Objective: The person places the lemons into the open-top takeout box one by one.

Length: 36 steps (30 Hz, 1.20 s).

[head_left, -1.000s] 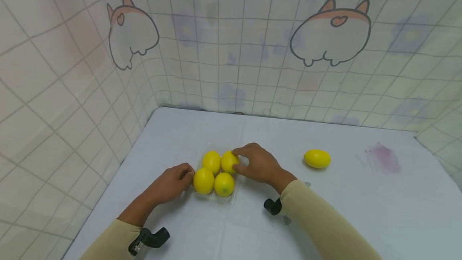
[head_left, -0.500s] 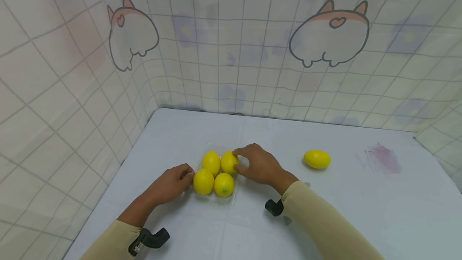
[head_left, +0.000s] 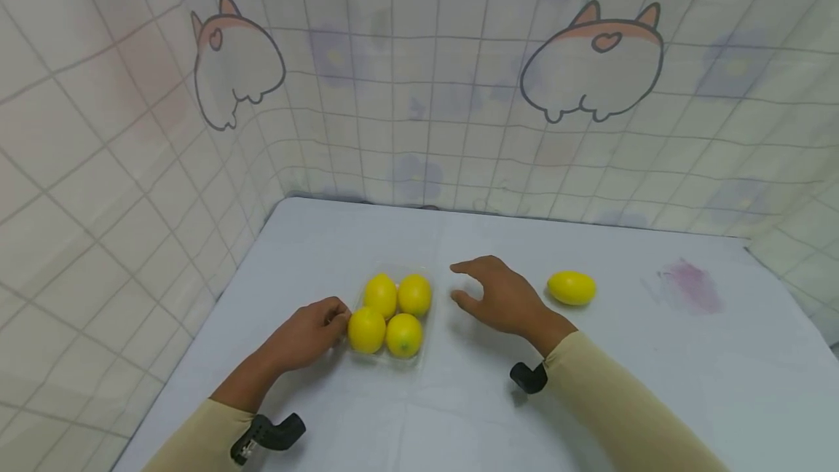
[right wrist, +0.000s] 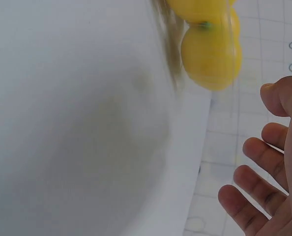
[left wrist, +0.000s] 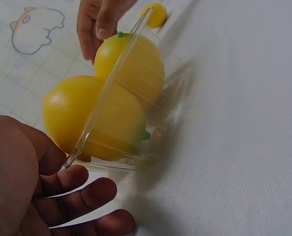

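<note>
Several yellow lemons [head_left: 366, 331] sit together in a clear plastic tray [left wrist: 105, 91] at the left of the table. My left hand [head_left: 316, 333] pinches the tray's near-left rim between thumb and index finger; the other fingers curl loosely below it in the left wrist view. To the right of the tray, my right hand [head_left: 501, 297] hovers with thumb and fingers spread, holding nothing. A gap separates it from the nearest lemon [head_left: 415, 295] in the tray. One more lemon [head_left: 572, 288] lies on the table beyond the right hand.
The white-covered table [head_left: 623, 384] meets a tile-patterned curtain [head_left: 419, 130] at the back and left. A pinkish stain [head_left: 691, 286] marks the right part of the cover. Each wrist wears a black camera mount [head_left: 269, 434].
My right hand has let go of the far-right lemon in the tray and moved right, its fingers spreading. The left hand keeps its hold on the rim.
</note>
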Motion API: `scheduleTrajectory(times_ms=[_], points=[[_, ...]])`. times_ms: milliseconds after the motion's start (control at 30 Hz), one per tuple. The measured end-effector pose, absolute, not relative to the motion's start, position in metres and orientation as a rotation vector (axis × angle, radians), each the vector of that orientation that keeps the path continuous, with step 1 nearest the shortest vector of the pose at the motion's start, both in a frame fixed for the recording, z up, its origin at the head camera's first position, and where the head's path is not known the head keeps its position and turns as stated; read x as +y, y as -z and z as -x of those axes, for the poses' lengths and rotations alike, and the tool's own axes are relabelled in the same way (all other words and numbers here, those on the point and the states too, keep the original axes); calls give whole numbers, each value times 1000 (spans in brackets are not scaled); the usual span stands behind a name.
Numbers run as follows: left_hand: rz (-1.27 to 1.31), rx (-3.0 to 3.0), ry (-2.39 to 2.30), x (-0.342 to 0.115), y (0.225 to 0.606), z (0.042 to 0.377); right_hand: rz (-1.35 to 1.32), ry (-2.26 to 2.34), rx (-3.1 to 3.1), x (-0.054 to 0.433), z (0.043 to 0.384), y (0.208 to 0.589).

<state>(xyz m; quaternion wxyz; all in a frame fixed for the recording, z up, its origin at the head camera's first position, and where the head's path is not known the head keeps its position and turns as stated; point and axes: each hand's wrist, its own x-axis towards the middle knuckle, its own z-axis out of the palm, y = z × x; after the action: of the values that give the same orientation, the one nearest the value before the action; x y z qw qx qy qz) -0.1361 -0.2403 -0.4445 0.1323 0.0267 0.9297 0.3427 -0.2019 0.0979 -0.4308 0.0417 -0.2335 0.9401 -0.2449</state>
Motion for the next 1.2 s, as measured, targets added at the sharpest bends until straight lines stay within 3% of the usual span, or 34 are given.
scheduleTrajectory(times_ms=[1200], points=[[-56,2690,-977,-238,440,133,431,801,2990,206,191,429]])
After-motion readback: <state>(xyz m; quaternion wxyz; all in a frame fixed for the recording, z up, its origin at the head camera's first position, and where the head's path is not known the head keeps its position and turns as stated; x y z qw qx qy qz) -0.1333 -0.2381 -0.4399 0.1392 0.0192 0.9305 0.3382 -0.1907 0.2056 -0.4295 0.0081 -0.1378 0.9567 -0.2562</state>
